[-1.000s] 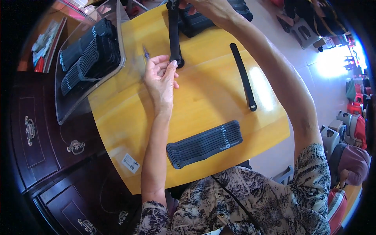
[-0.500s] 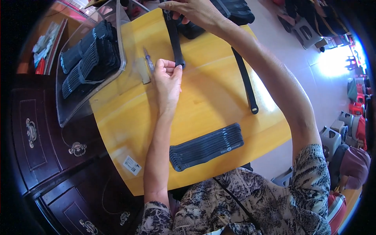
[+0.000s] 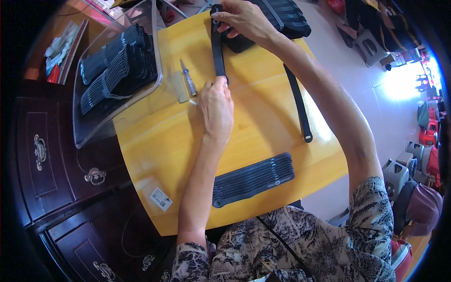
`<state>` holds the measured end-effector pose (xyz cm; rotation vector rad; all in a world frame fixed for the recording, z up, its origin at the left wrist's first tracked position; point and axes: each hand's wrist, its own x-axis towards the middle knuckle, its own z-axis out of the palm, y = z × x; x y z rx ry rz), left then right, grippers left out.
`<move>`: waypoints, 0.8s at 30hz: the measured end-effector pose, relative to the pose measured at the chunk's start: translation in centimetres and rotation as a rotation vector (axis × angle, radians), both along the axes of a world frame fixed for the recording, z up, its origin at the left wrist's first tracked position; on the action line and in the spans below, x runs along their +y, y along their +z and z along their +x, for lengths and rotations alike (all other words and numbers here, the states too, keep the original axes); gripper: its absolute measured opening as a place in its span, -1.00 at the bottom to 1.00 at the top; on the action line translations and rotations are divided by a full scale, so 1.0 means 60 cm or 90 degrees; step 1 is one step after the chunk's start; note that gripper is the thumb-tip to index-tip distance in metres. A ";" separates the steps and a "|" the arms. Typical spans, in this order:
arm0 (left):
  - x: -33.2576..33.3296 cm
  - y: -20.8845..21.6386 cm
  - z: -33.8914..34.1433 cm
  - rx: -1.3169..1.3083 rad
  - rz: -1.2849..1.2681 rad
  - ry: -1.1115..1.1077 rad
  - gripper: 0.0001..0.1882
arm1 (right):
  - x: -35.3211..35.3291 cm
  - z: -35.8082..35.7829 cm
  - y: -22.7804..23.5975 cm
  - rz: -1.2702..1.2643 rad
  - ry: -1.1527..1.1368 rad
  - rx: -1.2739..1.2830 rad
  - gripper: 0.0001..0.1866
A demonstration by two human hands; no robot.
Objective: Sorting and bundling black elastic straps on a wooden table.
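Note:
A flat black strap (image 3: 218, 49) stretches lengthwise over the far part of the yellow table, held at both ends. My left hand (image 3: 217, 110) pinches its near end, back of the hand upward. At the far end the fingers of my right hand (image 3: 248, 22) are closed on the strap. Another black strap (image 3: 297, 101) with a slotted, rounded end lies to the right, partly under my right forearm. Close to my body rests a neat stack of black straps (image 3: 253, 181). Left of my left hand lie a clear-handled screwdriver (image 3: 189, 82) and a small beige strip (image 3: 179, 88).
A clear plastic bin (image 3: 159, 70) with banded bundles of black straps (image 3: 115, 77) stands at the left. More banded black straps (image 3: 291, 19) sit at the table's far edge. A labelled clear bag (image 3: 159, 198) lies near left, beside dark wooden drawers (image 3: 51, 160).
My left hand has turned its back upward while keeping the strap's near end. My right hand has come slightly nearer with the far end. The whole view has shifted a little.

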<state>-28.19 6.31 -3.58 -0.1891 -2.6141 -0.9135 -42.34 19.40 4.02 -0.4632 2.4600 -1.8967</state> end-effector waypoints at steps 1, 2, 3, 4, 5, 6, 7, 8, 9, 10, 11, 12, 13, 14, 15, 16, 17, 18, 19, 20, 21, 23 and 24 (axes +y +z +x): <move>-0.001 0.001 0.004 0.000 0.001 0.000 -0.91 | 0.000 -0.001 -0.003 -0.007 0.000 -0.013 -0.82; -0.002 0.002 0.009 -0.005 -0.022 -0.002 -0.91 | -0.002 -0.002 -0.006 -0.007 0.000 -0.014 -0.82; -0.004 0.004 0.015 -0.011 -0.046 -0.003 -0.91 | -0.004 -0.003 -0.008 0.009 0.011 -0.024 -0.83; -0.004 0.007 0.024 -0.012 -0.046 -0.003 -0.91 | -0.007 -0.003 -0.010 0.025 0.022 -0.035 -0.84; -0.003 0.010 0.034 -0.038 -0.078 0.005 -0.92 | -0.016 -0.002 -0.031 0.050 0.007 0.024 -0.73; -0.002 0.014 0.042 -0.064 -0.110 0.015 -0.92 | -0.022 -0.005 -0.038 0.048 0.008 0.024 -0.73; -0.001 0.019 0.049 -0.064 -0.112 0.017 -0.92 | -0.026 -0.008 -0.044 0.088 0.027 0.027 -0.72; 0.000 0.024 0.055 -0.051 -0.125 0.007 -0.92 | -0.030 -0.012 -0.050 0.129 0.045 0.029 -0.71; 0.000 0.027 0.057 -0.036 -0.138 -0.003 -0.92 | -0.037 -0.010 -0.045 0.183 0.031 0.030 -0.72; -0.001 0.025 0.054 -0.036 -0.138 -0.002 -0.92 | -0.043 -0.018 -0.053 0.183 0.032 0.030 -0.72; -0.003 0.020 0.048 0.028 -0.147 -0.023 -0.88 | -0.049 -0.031 -0.066 0.302 0.025 0.131 -0.73; -0.002 0.017 0.044 0.090 -0.154 -0.045 -0.82 | -0.054 -0.040 -0.076 0.421 0.017 0.232 -0.75; 0.000 0.015 0.044 0.089 -0.152 -0.045 -0.82 | -0.060 -0.048 -0.086 0.414 -0.021 0.208 -0.75; 0.003 0.014 0.043 0.089 -0.134 -0.061 -0.83 | -0.059 -0.057 -0.094 0.416 -0.020 0.207 -0.75; 0.001 0.010 0.044 0.089 -0.119 -0.075 -0.84 | -0.066 -0.062 -0.099 0.445 -0.031 0.172 -0.76; -0.001 0.008 0.044 0.087 -0.119 -0.071 -0.84 | -0.072 -0.066 -0.105 0.474 -0.042 0.136 -0.77; -0.002 0.006 0.043 0.074 -0.109 -0.077 -0.84 | -0.072 -0.069 -0.110 0.474 -0.038 0.135 -0.77; -0.003 0.006 0.045 0.060 -0.098 -0.082 -0.83 | -0.069 -0.068 -0.113 0.567 -0.029 0.279 -0.80; -0.003 0.003 0.045 0.058 -0.097 -0.078 -0.83 | -0.069 -0.067 -0.115 0.656 -0.020 0.425 -0.83; -0.002 0.001 0.045 0.063 -0.098 -0.074 -0.82 | -0.076 -0.066 -0.119 0.656 -0.015 0.425 -0.83; -0.002 0.000 0.043 0.071 -0.099 -0.071 -0.81 | -0.089 -0.061 -0.117 0.627 -0.071 0.332 -0.86; -0.003 0.004 0.045 0.045 -0.101 -0.074 -0.81 | -0.106 -0.056 -0.113 0.594 -0.124 0.241 -0.88; -0.002 0.008 0.045 0.022 -0.102 -0.081 -0.79 | -0.107 -0.057 -0.114 0.608 -0.135 0.228 -0.89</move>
